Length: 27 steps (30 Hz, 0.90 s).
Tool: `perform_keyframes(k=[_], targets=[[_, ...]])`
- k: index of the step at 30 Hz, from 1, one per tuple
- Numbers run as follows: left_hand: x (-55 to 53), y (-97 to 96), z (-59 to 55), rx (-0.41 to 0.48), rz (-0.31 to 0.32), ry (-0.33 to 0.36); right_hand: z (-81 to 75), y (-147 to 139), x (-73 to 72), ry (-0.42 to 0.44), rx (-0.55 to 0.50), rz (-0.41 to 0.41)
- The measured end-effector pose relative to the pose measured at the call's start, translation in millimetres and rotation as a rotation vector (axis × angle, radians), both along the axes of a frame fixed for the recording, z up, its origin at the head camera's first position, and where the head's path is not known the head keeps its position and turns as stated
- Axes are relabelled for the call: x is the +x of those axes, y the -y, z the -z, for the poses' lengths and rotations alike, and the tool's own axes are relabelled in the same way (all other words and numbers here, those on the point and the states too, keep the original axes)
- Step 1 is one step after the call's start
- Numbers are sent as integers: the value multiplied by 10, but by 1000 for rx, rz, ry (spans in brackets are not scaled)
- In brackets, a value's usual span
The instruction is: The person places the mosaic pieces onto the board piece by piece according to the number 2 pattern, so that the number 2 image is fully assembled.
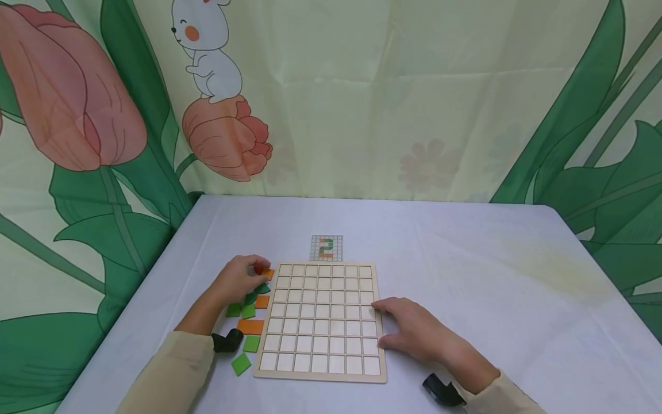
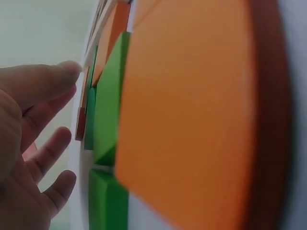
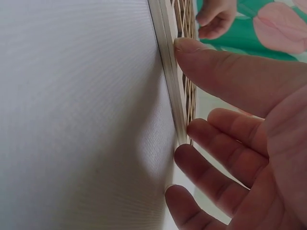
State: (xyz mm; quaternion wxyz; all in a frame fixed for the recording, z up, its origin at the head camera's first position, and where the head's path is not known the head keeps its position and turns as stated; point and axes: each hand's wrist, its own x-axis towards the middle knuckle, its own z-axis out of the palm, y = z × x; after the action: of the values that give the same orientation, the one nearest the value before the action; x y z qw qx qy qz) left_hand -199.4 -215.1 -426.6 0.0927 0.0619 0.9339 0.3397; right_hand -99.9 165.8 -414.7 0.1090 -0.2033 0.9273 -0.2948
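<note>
the grid board (image 1: 323,312) lies on the tabletop (image 1: 491,276), left of its middle. just behind the board's far edge, about centred on it, lies the pattern card (image 1: 326,248). a hanging cloth (image 1: 362,115) is behind the tabletop. a strip of pieces runs along the board's left side: two squares (image 1: 241,364) at the front, then a long block (image 1: 250,327), then two more squares (image 1: 248,311) side by side, then curved pieces (image 1: 262,288). the left grip (image 1: 240,280) is at the strip's far end; the right grip (image 1: 414,325) touches the board's right edge.
</note>
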Motion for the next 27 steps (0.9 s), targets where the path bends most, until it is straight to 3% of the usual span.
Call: perform_keyframes(k=[6,27], targets=[[-32,-8,22,-5,-30,18,-3,-2,5,-1,-4,9],[-51,-7,57,-30,-46,50,-22,-6,27,12,-10,1]])
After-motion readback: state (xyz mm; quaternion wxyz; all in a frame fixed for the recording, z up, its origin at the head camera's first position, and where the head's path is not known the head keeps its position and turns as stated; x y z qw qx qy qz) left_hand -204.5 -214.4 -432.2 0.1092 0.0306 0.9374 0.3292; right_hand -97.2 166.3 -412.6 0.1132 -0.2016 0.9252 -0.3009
